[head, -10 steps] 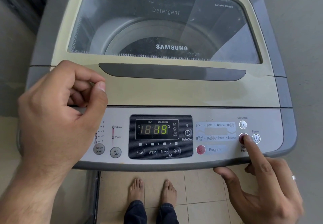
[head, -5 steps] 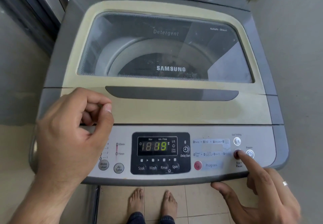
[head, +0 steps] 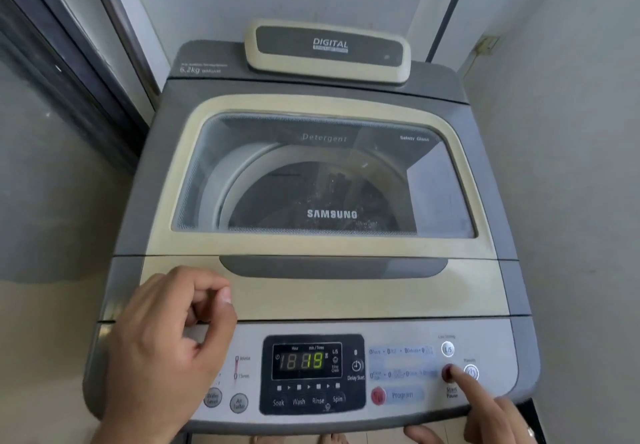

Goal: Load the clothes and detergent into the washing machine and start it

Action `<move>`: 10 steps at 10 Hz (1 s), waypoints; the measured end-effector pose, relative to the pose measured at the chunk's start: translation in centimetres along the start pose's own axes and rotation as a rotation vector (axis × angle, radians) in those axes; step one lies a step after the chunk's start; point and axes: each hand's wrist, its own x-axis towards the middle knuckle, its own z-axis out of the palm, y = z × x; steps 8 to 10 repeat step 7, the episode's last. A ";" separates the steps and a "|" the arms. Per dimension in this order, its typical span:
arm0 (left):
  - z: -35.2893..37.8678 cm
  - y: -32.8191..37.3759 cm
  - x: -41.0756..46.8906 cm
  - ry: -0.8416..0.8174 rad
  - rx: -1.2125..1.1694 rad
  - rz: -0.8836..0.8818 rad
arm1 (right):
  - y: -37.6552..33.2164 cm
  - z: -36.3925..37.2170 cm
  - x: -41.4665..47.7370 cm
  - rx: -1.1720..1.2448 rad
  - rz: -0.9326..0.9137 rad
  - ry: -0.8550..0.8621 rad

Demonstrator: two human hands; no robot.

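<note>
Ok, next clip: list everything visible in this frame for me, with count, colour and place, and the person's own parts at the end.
washing machine: one, grey with a cream top, fills the middle of the view
glass lid: one, cream frame, shut over the drum
control panel: one, silver, along the near edge
display: one, black with lit digits, panel centre
Start/Pause button: one, dark red, panel right
Program button: one, red, right of the display
power button: one, silver, far right
wall: grey, behind and to the right
left hand: loosely curled, fingers empty, over the panel's left end
right hand: index finger on the Start/Pause button, a ring visible
bare feet: two, bottom edge
</note>
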 end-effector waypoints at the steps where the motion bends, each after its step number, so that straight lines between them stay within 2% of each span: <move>1: -0.4 0.5 0.5 -0.009 0.031 -0.010 | -0.3 -0.2 -0.2 0.143 -0.249 0.125; 2: -0.5 0.8 0.9 -0.012 0.058 -0.018 | -0.7 -0.4 1.5 -0.039 -0.213 -0.069; 3: -0.4 1.0 1.4 0.003 0.086 -0.002 | 0.7 -1.1 1.4 -0.160 -0.185 0.042; 4: -0.5 1.1 1.7 -0.010 0.089 -0.004 | -0.1 -0.2 2.0 -0.285 -0.317 0.217; 5: -0.2 0.6 1.5 -0.024 0.095 0.021 | 0.9 1.1 3.3 -0.142 -0.296 0.410; 6: 0.2 0.2 1.4 -0.021 0.043 0.024 | 0.5 1.1 3.7 -0.207 -0.297 0.340; 7: -0.3 1.2 1.8 -0.043 -0.093 -0.030 | -2.3 -2.4 4.5 -0.357 -0.445 0.385; 10: -0.3 1.2 1.8 -0.043 -0.093 -0.030 | -2.3 -2.4 4.5 -0.357 -0.445 0.385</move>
